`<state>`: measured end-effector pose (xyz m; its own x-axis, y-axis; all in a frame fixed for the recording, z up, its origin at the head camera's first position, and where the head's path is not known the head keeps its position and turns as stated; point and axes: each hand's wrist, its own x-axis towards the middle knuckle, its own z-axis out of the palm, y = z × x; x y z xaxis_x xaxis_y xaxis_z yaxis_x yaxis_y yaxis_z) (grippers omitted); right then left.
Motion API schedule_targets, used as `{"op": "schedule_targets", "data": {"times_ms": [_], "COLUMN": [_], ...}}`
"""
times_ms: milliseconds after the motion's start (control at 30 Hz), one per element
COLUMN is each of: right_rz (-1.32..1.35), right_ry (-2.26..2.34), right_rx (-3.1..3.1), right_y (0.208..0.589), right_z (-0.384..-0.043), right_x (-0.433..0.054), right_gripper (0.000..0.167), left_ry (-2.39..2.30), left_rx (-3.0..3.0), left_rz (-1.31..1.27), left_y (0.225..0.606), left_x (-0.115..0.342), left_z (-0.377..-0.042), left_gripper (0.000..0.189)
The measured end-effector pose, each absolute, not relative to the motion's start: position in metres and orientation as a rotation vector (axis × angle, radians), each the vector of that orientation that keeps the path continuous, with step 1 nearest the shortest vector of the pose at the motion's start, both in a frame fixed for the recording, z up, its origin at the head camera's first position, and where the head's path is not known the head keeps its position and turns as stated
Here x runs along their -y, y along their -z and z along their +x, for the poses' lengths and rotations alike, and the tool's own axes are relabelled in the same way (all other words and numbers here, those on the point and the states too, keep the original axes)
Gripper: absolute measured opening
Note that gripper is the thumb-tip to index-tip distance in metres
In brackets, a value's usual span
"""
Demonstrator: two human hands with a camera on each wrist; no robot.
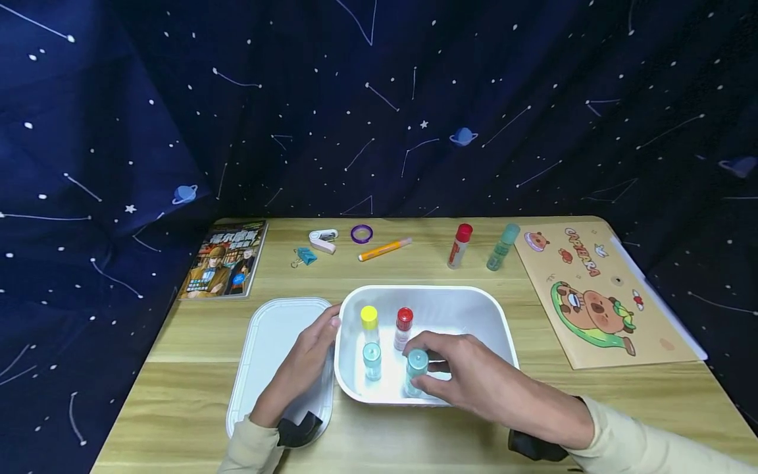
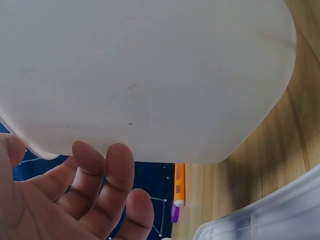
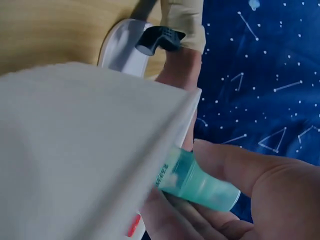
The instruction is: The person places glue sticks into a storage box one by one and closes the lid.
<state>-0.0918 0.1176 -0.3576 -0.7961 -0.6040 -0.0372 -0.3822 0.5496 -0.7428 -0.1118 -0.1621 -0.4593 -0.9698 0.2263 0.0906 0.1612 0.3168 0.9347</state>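
My right hand reaches into the white tub. Between its thumb and fingers it pinches a teal-capped glue stick, upright near the front wall. The same teal glue stick shows past the tub's edge in the right wrist view. To its left stand another teal-capped glue stick, a yellow-capped one and a red-capped one. At the tub's left side is my left hand, its fingertips touching the outer wall.
A white lid lies left of the tub. Behind stand a red glue stick and a green one. Farther left are an orange pen, purple ring, white-pink gadget, blue clip and magazine. A capybara folder lies right.
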Motion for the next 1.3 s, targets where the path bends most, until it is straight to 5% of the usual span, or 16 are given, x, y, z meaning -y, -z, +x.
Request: {"op": "schedule_targets", "data": {"times_ms": [1300], "right_rz": [-0.612], "right_ry": [1.128], "right_rx": [-2.538], "right_y": [0.396], "right_z": [-0.103], "right_x": [-0.108], "right_gripper": [0.034], "left_ry": [-1.764], "left_rx": [-2.511], "left_rz": [0.332], "left_y": [0.46], "left_x": [0.161], "left_z": [-0.111], "left_gripper": [0.047]}}
